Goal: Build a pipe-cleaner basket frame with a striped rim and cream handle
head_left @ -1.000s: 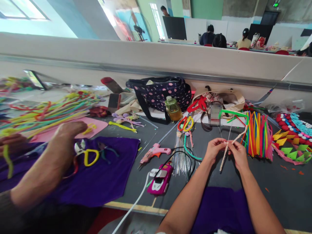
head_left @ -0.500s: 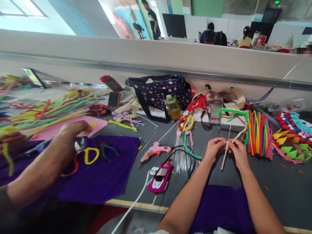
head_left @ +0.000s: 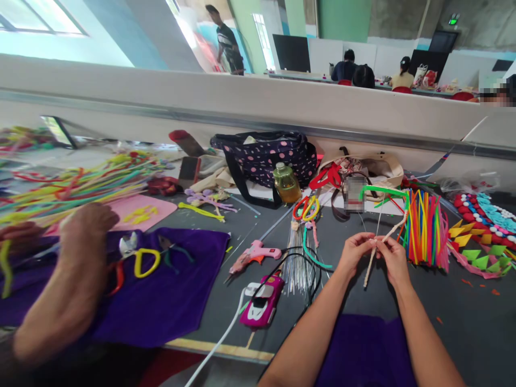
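Note:
My left hand [head_left: 357, 250] and my right hand [head_left: 394, 258] meet over the grey table, thumbs and fingertips pinched on a beige pipe cleaner [head_left: 369, 269]. One end of it points down toward me. Its other stretch runs up right beyond my right hand and meets a bent green pipe cleaner [head_left: 382, 191]. A thin wire [head_left: 379, 217] rises from between my fingertips. The exact join under my fingers is hidden. Just past my right hand lies a bundle of coloured pipe cleaners [head_left: 427, 231].
Left of my arms lie a pink glue gun [head_left: 253, 253], a magenta car-shaped device [head_left: 264, 301] with cables, and thin wires [head_left: 296, 263]. A co-worker's arm [head_left: 68, 279] reaches over purple cloth [head_left: 161, 306] with scissors [head_left: 147, 262]. A bottle [head_left: 287, 183] stands by a dark bag [head_left: 266, 153].
My hands stay pinched on the beige pipe cleaner, nearly in place. The co-worker's arm has drawn back leftward, uncovering yellow pieces on the pink sheet. The view has tilted slightly.

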Demonstrator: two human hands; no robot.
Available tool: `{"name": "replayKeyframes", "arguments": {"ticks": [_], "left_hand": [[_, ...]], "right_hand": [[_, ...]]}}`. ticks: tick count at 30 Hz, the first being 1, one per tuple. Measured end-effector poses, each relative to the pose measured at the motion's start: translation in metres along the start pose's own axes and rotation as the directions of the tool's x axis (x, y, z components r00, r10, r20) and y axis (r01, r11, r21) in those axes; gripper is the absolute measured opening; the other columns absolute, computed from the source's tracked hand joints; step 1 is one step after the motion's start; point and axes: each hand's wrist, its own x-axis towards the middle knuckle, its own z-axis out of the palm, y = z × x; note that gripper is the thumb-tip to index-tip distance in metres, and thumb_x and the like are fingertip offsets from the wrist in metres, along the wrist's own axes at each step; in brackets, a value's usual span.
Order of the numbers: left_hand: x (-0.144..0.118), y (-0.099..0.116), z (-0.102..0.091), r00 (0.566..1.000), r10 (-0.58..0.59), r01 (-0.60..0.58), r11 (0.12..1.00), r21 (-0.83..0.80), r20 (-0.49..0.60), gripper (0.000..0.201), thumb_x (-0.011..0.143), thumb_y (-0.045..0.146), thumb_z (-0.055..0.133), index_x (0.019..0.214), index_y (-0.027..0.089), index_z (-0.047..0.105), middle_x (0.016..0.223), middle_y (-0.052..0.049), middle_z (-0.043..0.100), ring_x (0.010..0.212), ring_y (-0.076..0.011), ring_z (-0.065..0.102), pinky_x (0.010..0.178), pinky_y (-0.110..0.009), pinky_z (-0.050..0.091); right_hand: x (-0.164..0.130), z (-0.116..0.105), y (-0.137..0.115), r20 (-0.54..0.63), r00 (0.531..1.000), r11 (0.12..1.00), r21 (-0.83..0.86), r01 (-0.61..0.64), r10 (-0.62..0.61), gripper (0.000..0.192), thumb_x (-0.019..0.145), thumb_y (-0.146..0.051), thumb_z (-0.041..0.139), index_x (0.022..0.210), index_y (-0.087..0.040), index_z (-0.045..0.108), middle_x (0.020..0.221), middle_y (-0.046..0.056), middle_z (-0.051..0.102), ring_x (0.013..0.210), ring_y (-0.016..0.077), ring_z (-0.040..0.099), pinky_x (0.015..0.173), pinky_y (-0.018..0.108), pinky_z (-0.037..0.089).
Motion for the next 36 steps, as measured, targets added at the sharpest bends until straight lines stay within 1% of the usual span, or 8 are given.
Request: {"name": "replayKeyframes", "arguments": {"ticks": [8,11,15,18,25,27,31,36], "left_hand": [[0.001,0.001,0.001,0.999,0.036,-0.035,0.999,0.006,-0.031,0.042,0.055,0.031,0.083,0.091,0.012,0.070,0.077,-0.007,0.069,0.060,-0.0134,0.061,0.061,-0.027,0.049],[0.002,0.000,-0.001,0.996,0.044,-0.042,0.999,0.027,-0.072,0.040,0.055,0.030,0.083,0.088,0.011,0.071,0.069,-0.005,0.068,0.056,-0.0104,0.058,0.058,-0.023,0.045],[0.004,-0.003,-0.003,0.997,0.030,-0.028,0.999,0.033,-0.074,0.038,0.055,0.030,0.082,0.086,0.011,0.071,0.067,-0.005,0.068,0.056,-0.0104,0.058,0.057,-0.022,0.043],[0.003,-0.004,-0.002,0.999,0.022,-0.021,0.999,0.026,-0.049,0.037,0.055,0.030,0.082,0.085,0.011,0.071,0.066,-0.004,0.067,0.055,-0.0103,0.057,0.056,-0.022,0.042],[-0.001,-0.001,0.001,1.000,-0.015,0.014,0.999,0.042,0.008,0.036,0.054,0.030,0.082,0.082,0.011,0.071,0.065,-0.005,0.067,0.056,-0.0122,0.060,0.058,-0.023,0.045],[-0.002,0.001,0.002,0.999,-0.036,0.035,0.998,0.043,0.027,0.036,0.055,0.029,0.082,0.083,0.010,0.070,0.066,-0.006,0.067,0.056,-0.0126,0.061,0.058,-0.024,0.046],[-0.005,0.003,0.003,0.995,-0.048,0.045,0.999,0.031,0.087,0.037,0.057,0.030,0.081,0.085,0.010,0.069,0.066,-0.005,0.065,0.057,-0.0129,0.061,0.058,-0.025,0.048],[-0.007,0.005,0.004,0.987,-0.066,0.055,0.995,0.078,0.144,0.040,0.062,0.041,0.077,0.088,0.012,0.068,0.070,-0.002,0.061,0.050,-0.0062,0.051,0.041,-0.016,0.033]], "right_hand": [[-0.001,-0.001,-0.005,0.020,1.000,0.996,-0.081,0.025,-0.023,0.034,0.074,-0.044,0.067,0.097,-0.019,0.066,0.081,0.002,0.064,0.062,0.0124,0.051,0.051,0.023,0.040],[0.004,-0.010,-0.006,-0.112,0.991,0.993,-0.097,0.063,-0.074,0.045,0.072,-0.046,0.067,0.108,-0.020,0.062,0.079,0.002,0.061,0.063,0.0128,0.051,0.050,0.023,0.042],[0.013,-0.029,-0.014,-0.369,0.898,0.965,-0.196,0.176,-0.238,0.049,0.072,-0.048,0.065,0.111,-0.018,0.061,0.088,0.005,0.062,0.068,0.0139,0.055,0.055,0.024,0.044],[0.020,-0.042,-0.028,-0.416,0.821,0.906,-0.331,0.262,-0.390,0.041,0.073,-0.048,0.064,0.100,-0.016,0.066,0.089,0.007,0.065,0.076,0.0170,0.059,0.065,0.028,0.047],[0.062,-0.057,-0.097,-0.080,0.757,0.586,-0.687,0.430,-0.649,0.033,0.081,-0.046,0.056,0.099,-0.020,0.068,0.098,0.007,0.068,0.089,0.0213,0.060,0.084,0.036,0.044],[0.080,-0.056,-0.117,0.099,0.796,0.500,-0.730,0.466,-0.597,0.032,0.081,-0.046,0.056,0.097,-0.021,0.070,0.097,0.007,0.069,0.091,0.0222,0.060,0.087,0.037,0.042],[0.107,-0.051,-0.139,0.294,0.903,0.613,-0.664,0.428,-0.312,0.034,0.079,-0.049,0.057,0.087,-0.019,0.070,0.081,0.004,0.070,0.074,0.0191,0.060,0.072,0.030,0.044],[0.115,-0.048,-0.144,0.362,0.902,0.679,-0.603,0.418,-0.233,0.034,0.074,-0.050,0.061,0.072,-0.016,0.067,0.068,0.002,0.066,0.064,0.0157,0.056,0.064,0.026,0.041]]}}
